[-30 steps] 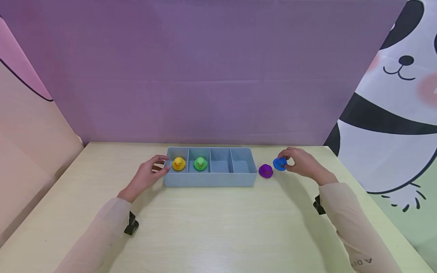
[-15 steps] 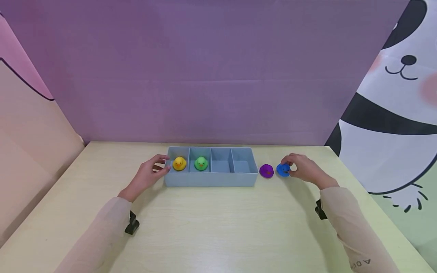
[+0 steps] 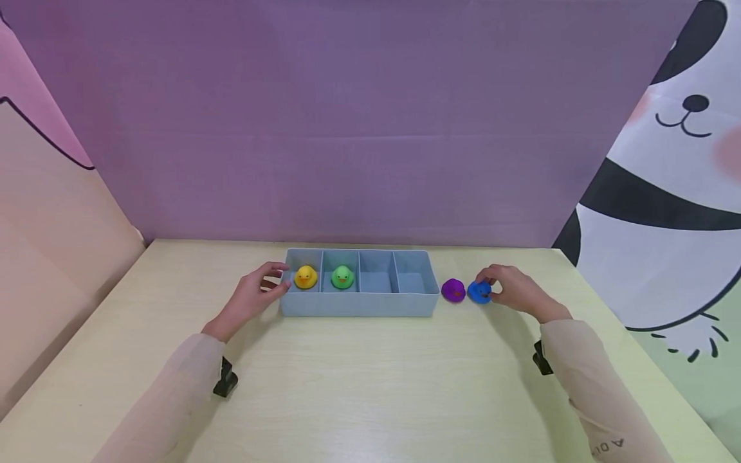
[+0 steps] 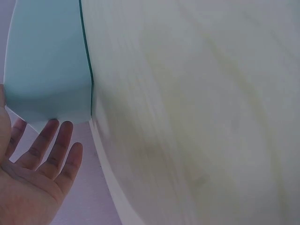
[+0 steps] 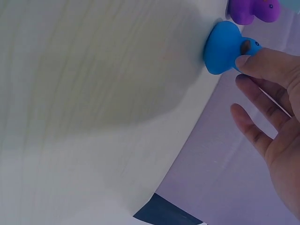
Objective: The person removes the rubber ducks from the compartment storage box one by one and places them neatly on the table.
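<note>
My right hand (image 3: 518, 290) pinches a blue rubber duck (image 5: 222, 47) between thumb and fingers, its base down at the table. Just left of it sits a purple rubber duck (image 3: 453, 291). A pale blue box (image 3: 361, 305) with several compartments in a row stands further left. Its leftmost compartment holds a yellow rubber duck (image 3: 305, 277), the one beside it a green rubber duck (image 3: 342, 277). At the box's left end is my left hand (image 3: 253, 294), fingers loosely extended with the tips right at the end wall, as the left wrist view shows.
The light wooden table (image 3: 370, 386) ends at the back against a purple cloth (image 3: 359, 128). A panda picture (image 3: 666, 257) covers the wall at right. Dark bands with small black devices (image 3: 543, 358) sit at both wrists.
The blue duck has come down to the table beside the purple duck, moved by my right hand toward me and slightly right. My left hand stays at the box's end.
</note>
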Tool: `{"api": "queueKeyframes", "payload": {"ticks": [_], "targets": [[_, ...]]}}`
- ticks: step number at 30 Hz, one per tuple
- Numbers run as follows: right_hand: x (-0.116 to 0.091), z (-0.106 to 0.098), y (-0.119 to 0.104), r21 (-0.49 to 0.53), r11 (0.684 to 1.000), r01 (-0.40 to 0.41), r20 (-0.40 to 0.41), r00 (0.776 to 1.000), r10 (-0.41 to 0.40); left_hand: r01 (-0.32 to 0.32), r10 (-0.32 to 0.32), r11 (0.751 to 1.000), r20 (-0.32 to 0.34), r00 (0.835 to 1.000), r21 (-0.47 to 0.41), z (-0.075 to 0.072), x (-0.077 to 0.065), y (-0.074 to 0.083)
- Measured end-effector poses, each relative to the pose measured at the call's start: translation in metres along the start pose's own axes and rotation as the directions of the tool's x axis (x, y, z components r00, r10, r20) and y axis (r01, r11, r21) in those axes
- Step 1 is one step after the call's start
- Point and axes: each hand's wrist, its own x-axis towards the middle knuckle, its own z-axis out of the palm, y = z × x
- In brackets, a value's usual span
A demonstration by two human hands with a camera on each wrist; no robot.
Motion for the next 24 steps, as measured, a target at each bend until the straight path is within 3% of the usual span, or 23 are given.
{"api": "queueKeyframes", "payload": {"ticks": [24], "targets": [[0.0038,-0.0051,-0.0013,-0.003,1.000,0.009,0.004,1.000,-0.009,0.027,-0.027,1.000,0.000,1.000,0.005,0.0014,0.0013,-0.0006]]}}
